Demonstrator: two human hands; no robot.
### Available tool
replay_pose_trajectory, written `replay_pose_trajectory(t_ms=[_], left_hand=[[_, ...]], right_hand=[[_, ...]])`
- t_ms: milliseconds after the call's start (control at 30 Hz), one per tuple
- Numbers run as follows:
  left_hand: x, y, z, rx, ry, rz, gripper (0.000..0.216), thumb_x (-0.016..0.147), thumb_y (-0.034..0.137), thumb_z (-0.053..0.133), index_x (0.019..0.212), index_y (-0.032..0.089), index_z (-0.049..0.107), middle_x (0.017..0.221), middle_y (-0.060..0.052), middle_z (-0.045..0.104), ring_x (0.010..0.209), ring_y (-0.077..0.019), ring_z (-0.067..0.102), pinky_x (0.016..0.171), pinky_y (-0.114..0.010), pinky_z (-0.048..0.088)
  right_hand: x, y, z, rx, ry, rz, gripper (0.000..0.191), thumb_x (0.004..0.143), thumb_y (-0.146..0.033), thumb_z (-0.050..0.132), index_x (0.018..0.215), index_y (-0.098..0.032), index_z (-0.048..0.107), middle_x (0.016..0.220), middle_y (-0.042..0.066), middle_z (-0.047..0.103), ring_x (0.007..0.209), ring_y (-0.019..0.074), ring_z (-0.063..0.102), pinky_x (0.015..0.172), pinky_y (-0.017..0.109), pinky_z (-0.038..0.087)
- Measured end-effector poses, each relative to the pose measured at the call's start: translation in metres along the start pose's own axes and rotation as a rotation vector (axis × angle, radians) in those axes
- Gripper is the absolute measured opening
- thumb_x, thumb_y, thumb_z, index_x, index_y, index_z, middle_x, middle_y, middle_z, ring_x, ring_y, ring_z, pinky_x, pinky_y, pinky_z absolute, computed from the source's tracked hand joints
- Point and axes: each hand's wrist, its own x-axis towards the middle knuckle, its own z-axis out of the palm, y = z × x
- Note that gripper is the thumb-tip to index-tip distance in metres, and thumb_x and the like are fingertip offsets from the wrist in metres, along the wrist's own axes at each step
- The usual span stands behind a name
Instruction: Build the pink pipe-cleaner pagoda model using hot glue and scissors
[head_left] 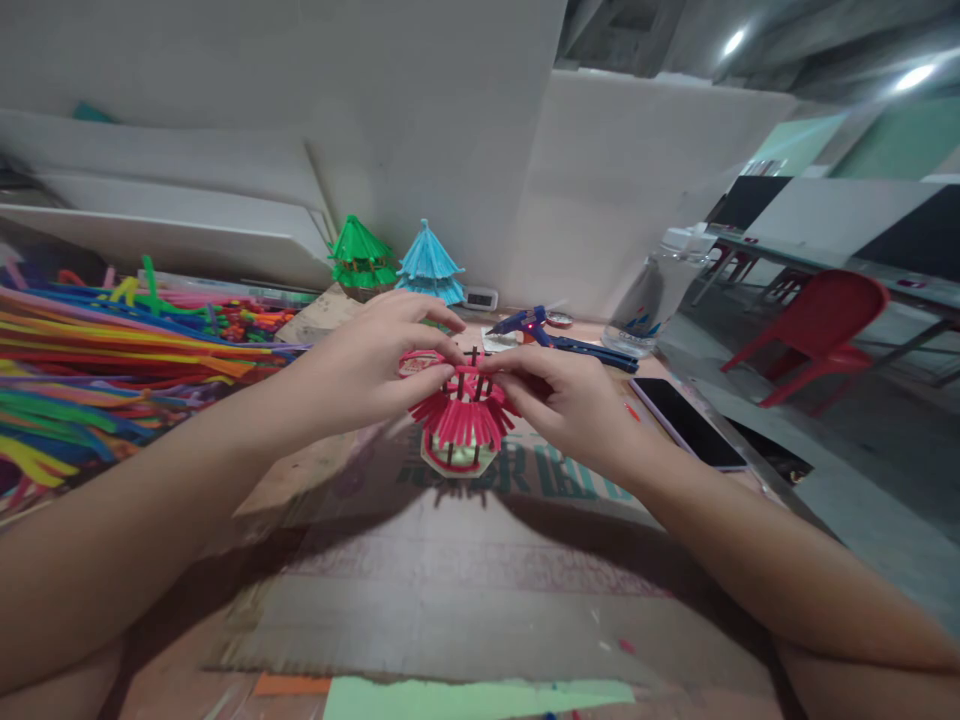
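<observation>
In the middle of the work surface stands a small red pavilion model (465,422), made of fuzzy pipe cleaners with dark posts on a pale many-sided base. My left hand (382,355) pinches the upper red ring of the model from the left, thumb and fingertips close together. From the right, my right hand (562,390) grips the same ring between thumb and forefinger. Short dark posts poke up between the two hands. A sheet of printed cardboard (450,570) lies under the model.
Behind stand a green pavilion model (364,255) and a blue one (430,265). Bundled pipe cleaners (112,350) fill the left side. A blue glue gun (562,335), a clear bottle (660,290) and a phone (690,422) are on the right. Beyond is a red chair (817,325).
</observation>
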Motion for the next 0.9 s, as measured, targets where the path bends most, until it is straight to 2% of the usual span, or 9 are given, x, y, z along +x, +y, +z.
replay_pose_trajectory(t_ms=[200,567,900], left_hand=[[0.0000,0.0008,-0.0003,-0.007,-0.005,-0.008,0.023,0.101,0.034,0.061,0.101,0.025,0.082,0.127,-0.008,0.074,0.125,-0.0295,0.066,0.109,-0.047,0.048],[0.0002,-0.0004,0.0005,-0.016,-0.003,-0.013,0.024,0.101,0.034,0.061,0.101,0.024,0.082,0.126,-0.008,0.074,0.125,-0.0295,0.065,0.109,-0.046,0.048],[0.0015,0.0043,0.0034,-0.035,0.016,-0.024,0.033,0.104,0.043,0.058,0.100,0.020,0.081,0.124,-0.011,0.074,0.122,-0.0298,0.066,0.107,-0.045,0.049]], right_hand=[[0.0010,-0.0052,-0.0058,-0.029,-0.040,0.041,0.026,0.100,-0.015,0.057,0.112,-0.019,0.080,0.105,0.007,0.084,0.085,0.0166,0.077,0.074,0.027,0.055],[-0.0003,-0.0030,-0.0057,-0.033,-0.041,0.022,0.028,0.099,-0.014,0.058,0.114,-0.018,0.081,0.105,0.007,0.085,0.087,0.0170,0.078,0.073,0.025,0.055],[0.0002,0.0012,-0.0014,0.003,-0.016,0.027,0.026,0.099,-0.015,0.060,0.113,-0.018,0.081,0.100,0.006,0.084,0.081,0.0155,0.076,0.069,0.024,0.053]])
